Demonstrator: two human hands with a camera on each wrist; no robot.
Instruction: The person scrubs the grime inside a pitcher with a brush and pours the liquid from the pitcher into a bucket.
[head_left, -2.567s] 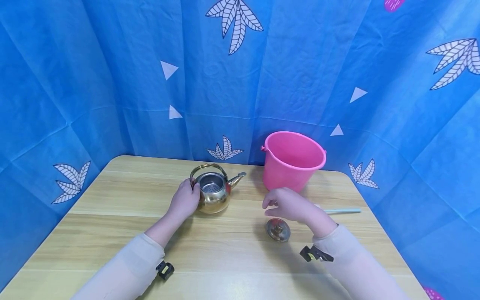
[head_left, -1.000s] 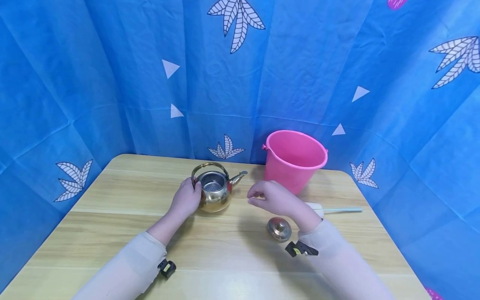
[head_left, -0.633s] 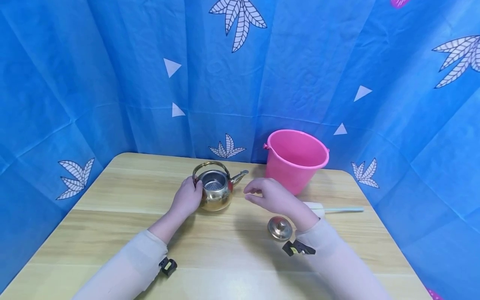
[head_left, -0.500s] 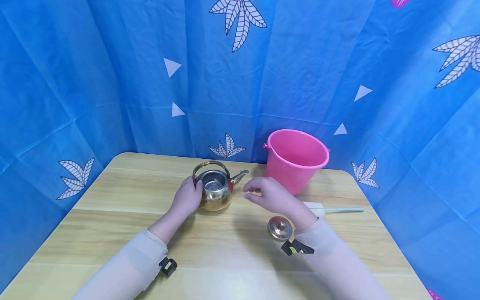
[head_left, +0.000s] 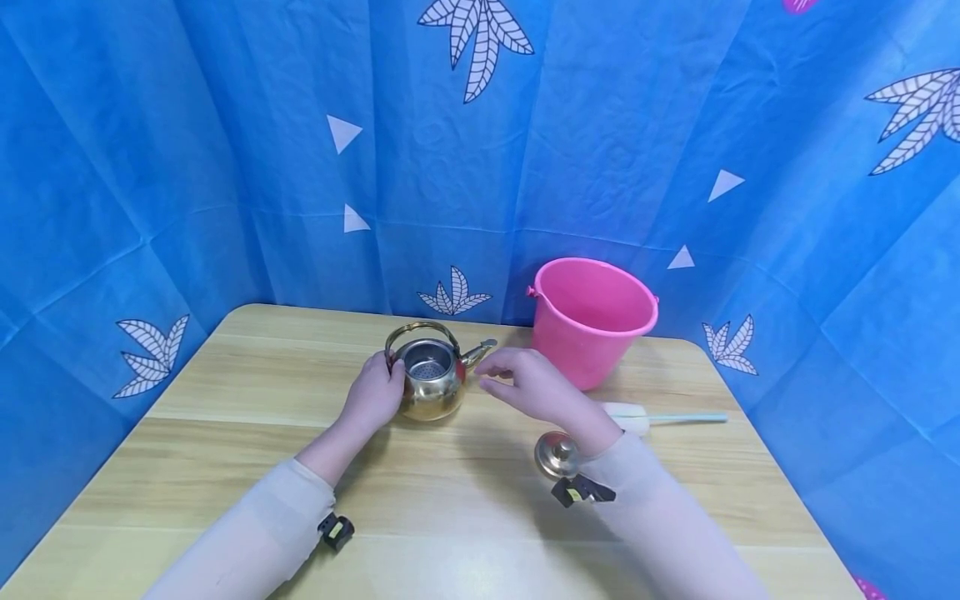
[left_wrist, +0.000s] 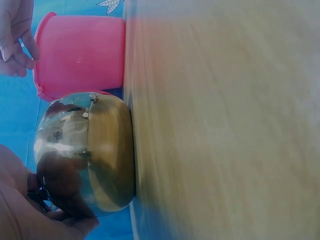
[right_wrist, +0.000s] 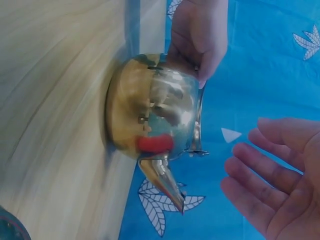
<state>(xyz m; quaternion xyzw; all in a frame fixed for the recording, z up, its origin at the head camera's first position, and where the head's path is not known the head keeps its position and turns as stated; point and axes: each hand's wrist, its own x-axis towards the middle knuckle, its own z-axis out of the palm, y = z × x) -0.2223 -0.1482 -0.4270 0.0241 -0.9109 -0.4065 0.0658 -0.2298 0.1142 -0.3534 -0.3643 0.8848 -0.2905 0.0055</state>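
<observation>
A gold and silver metal teapot (head_left: pixel 433 398) stands upright on the table without its lid. A perforated strainer shows inside its mouth, and its spout points right. My left hand (head_left: pixel 372 395) holds the teapot at its left side, fingers and thumb around the base of the hoop handle. Just right of the spout, my right hand (head_left: pixel 531 387) hovers with loosely bent fingers. In the right wrist view those fingers (right_wrist: pixel 262 172) are spread apart and hold nothing. The round metal lid (head_left: pixel 553 452) lies knob up on the table below my right wrist, partly covered by the wrist strap.
A pink bucket (head_left: pixel 573 354) stands at the back right, behind my right hand. A brush-like tool (head_left: pixel 686 418) with a white head and pale blue handle lies right of my forearm. Blue curtain (head_left: pixel 442 183) surrounds the wooden table (head_left: pixel 420 533).
My right hand has moved left from in front of the bucket towards the teapot's spout. The left hand and the teapot stay in place, and so does the lid.
</observation>
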